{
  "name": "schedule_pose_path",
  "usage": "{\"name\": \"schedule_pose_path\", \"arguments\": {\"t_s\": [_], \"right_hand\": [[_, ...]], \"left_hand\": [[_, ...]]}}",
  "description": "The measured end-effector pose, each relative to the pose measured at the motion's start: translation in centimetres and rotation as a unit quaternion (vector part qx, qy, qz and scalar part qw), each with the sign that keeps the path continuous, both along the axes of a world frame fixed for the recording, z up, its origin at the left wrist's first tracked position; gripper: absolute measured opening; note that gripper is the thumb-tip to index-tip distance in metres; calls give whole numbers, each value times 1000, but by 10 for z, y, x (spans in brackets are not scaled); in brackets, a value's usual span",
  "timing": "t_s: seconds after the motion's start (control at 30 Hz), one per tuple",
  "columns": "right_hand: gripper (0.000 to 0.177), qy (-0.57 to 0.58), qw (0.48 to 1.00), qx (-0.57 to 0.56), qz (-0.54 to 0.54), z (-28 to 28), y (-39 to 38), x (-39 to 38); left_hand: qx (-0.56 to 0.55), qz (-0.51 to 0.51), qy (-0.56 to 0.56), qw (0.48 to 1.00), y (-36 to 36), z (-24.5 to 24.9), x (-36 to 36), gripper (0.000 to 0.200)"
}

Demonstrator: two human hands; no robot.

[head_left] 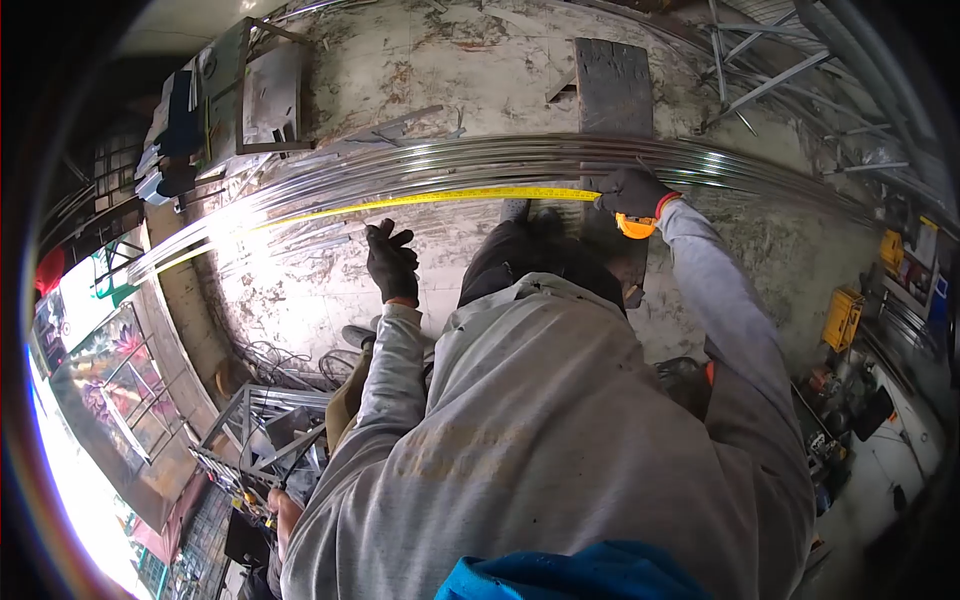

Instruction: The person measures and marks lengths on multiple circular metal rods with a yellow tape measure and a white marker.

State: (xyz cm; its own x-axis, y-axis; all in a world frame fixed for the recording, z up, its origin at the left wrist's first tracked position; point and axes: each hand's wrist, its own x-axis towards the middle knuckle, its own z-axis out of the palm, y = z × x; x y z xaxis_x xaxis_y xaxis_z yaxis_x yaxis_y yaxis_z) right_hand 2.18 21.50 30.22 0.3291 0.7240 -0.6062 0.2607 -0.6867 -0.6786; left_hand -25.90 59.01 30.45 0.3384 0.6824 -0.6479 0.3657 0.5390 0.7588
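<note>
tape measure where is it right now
In the head view, the tape measure lies stretched along the metal tubes, upper centre, with its right end held by the gloved right hand.

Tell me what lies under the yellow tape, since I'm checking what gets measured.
A bundle of long shiny metal tubes runs under the tape. The gloved right hand covers the tape's near end, so nothing shows beneath it.

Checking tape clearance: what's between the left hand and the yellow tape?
Head view: just a short bare strip of concrete floor. Left hand sits below the yellow tape, apparently not touching.
</note>
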Motion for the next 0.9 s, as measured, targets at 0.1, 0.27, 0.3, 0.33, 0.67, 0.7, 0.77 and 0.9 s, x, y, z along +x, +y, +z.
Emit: {"name": "schedule_pose_path", "arguments": {"t_s": [0.1,0.27,0.3,0.33,0.67,0.7,0.77,0.9], "right_hand": [[35,-1,998,27,-50,-1,-4,-5],[41,-39,998,30,-33,34,3,-5],[42,-48,996,63,-29,41,6,-4],[42,-51,997,59,-30,49,7,-2],[38,-5,998,-34,-56,81,18,9],[36,-14,992,-123,-28,91,25,9],[36,-1,994,-103,-25,68,17,6],[36,-51,995,-84,-14,34,13,7]], "left_hand": [[18,2,-57,998,20,10,19,64],[48,-31,-108,992,54,33,40,48],[49,-44,-135,989,60,40,44,48],[64,-48,-145,986,62,45,47,51],[6,-74,-161,984,50,74,80,36],[-66,-46,-214,974,47,75,82,38],[-172,-50,-335,925,57,41,74,49],[-236,-31,-445,863,43,25,62,57]]}}
